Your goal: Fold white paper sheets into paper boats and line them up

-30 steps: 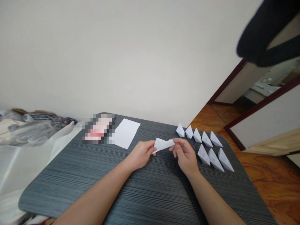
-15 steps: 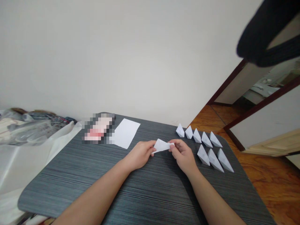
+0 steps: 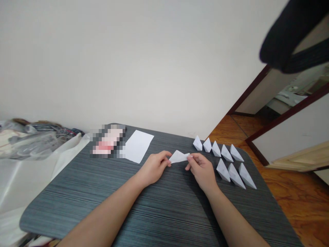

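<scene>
A small folded piece of white paper (image 3: 178, 157) is held between my two hands, just above the dark table (image 3: 159, 212). My left hand (image 3: 155, 167) pinches its left corner between thumb and fingers. At the opposite end, my right hand (image 3: 202, 169) grips the narrow tip with thumb and forefinger, its other fingers curled below. Several folded white paper boats (image 3: 223, 170) stand in two rows to the right of my right hand. Beyond my left hand lies a flat white sheet of paper (image 3: 138, 145).
A blurred-out pinkish object (image 3: 108, 141) lies by the table's far left corner. A pale wall (image 3: 154, 68) rises behind the table. Plastic-wrapped items (image 3: 38, 137) are heaped at the left. Wooden floor (image 3: 308, 199) shows at right, and a black strap (image 3: 280, 44) hangs at upper right.
The folded paper has risen slightly and tilted between my hands. My left fingers have shifted their hold at its left corner. The boats and the flat sheet stay put.
</scene>
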`<state>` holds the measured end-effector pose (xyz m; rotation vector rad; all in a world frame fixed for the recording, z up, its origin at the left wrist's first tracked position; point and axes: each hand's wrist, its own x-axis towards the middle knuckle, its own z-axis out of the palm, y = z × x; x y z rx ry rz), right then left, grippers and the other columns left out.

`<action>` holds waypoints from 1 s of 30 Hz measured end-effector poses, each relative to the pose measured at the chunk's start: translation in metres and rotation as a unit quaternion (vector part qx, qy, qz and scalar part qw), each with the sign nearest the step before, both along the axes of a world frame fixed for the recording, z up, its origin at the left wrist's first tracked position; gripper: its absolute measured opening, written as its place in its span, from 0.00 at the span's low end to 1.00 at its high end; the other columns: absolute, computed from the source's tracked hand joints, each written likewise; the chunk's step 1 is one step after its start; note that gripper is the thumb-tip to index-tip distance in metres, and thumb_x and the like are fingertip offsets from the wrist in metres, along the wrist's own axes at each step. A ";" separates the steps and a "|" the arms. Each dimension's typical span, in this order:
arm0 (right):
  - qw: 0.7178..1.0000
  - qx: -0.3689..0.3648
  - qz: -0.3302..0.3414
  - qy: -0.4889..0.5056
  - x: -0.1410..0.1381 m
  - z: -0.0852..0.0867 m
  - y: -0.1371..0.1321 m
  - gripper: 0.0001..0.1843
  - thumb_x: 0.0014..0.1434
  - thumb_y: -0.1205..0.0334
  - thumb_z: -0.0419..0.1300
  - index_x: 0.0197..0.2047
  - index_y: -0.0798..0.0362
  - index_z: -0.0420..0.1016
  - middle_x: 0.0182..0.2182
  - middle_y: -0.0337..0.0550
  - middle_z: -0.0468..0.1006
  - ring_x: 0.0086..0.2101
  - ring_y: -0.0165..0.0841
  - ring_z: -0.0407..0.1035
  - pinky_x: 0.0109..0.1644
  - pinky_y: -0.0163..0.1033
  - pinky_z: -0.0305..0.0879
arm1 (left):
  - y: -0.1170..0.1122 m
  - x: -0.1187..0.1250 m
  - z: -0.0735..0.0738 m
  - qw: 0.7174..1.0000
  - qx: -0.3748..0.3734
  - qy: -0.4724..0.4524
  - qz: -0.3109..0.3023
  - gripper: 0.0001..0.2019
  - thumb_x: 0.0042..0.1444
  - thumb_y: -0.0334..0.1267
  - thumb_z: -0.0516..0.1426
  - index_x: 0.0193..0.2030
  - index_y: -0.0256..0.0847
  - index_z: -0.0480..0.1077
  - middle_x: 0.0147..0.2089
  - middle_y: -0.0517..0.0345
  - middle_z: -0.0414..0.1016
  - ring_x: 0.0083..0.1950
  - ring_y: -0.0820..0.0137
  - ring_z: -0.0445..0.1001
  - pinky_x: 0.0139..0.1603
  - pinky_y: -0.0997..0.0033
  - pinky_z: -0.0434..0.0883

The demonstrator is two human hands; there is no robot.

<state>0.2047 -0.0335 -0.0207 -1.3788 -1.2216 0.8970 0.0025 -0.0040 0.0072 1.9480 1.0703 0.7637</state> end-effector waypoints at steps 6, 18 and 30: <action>1.000 -0.011 0.009 0.002 -0.001 0.000 -0.001 0.16 0.54 0.48 0.58 0.35 0.54 0.72 0.18 0.40 0.73 0.17 0.28 0.59 0.19 0.32 0.53 | -0.001 0.001 0.006 1.000 0.001 -0.026 0.002 0.11 0.56 0.33 0.51 0.45 0.41 0.68 0.33 0.59 0.74 0.33 0.71 0.70 0.34 0.74 0.64; 0.991 0.039 0.118 -0.039 -0.008 0.008 -0.005 0.10 0.55 0.57 0.59 0.27 0.53 0.74 0.25 0.40 0.72 0.24 0.29 0.65 0.27 0.34 0.60 | -0.006 0.005 0.004 0.985 -0.154 -0.056 -0.043 0.13 0.55 0.44 0.53 0.37 0.36 0.72 0.22 0.61 0.69 0.20 0.77 0.63 0.21 0.79 0.60; 0.994 0.044 0.085 -0.049 -0.010 0.004 -0.008 0.06 0.56 0.59 0.59 0.37 0.51 0.70 0.28 0.41 0.75 0.22 0.30 0.69 0.27 0.36 0.66 | -0.006 0.004 0.009 0.988 -0.143 -0.040 -0.050 0.15 0.56 0.44 0.51 0.28 0.36 0.71 0.18 0.63 0.67 0.19 0.78 0.61 0.22 0.79 0.57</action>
